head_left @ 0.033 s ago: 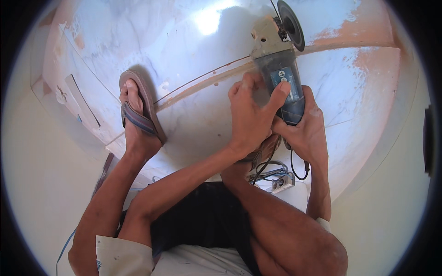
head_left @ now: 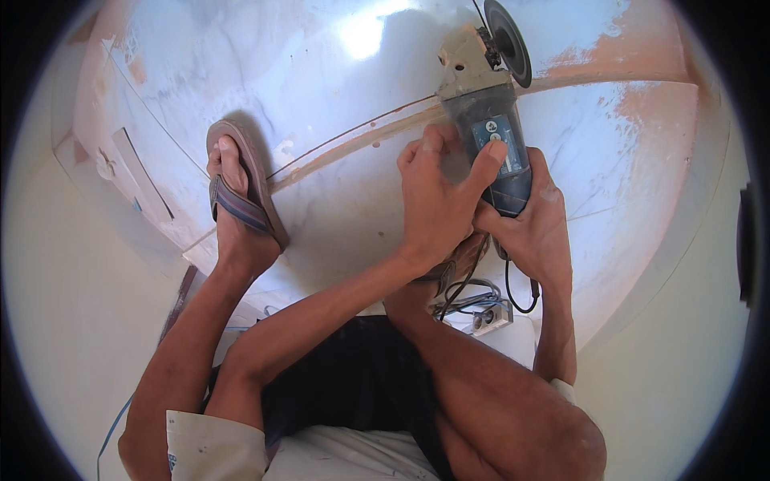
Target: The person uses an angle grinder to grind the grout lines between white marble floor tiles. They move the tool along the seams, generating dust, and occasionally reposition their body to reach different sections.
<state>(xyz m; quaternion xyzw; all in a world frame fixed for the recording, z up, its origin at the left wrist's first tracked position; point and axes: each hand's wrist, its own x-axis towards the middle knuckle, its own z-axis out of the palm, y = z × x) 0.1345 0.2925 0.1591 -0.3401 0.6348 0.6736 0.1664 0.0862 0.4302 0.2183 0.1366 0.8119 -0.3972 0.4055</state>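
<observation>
An angle grinder (head_left: 481,108) with a dark body and a dusty, pale head is held up over the tiled floor. Its black disc (head_left: 508,44) sits on the right of the head, facing sideways. Around the rear of the body wraps my right hand (head_left: 525,228), closed on it. My left hand (head_left: 441,188) grips the body from the left side, thumb pressed over the label and fingers curled; part of their contact is hidden. A black cord (head_left: 521,309) runs down from the grinder's rear end.
Marbled white floor tiles (head_left: 345,216) with a brownish joint line lie below. A socket block (head_left: 489,319) with bundled cable sits beside my right foot. My left foot wears a sandal (head_left: 257,176). At the left lies a thin, flat strip (head_left: 144,172) by the pale wall.
</observation>
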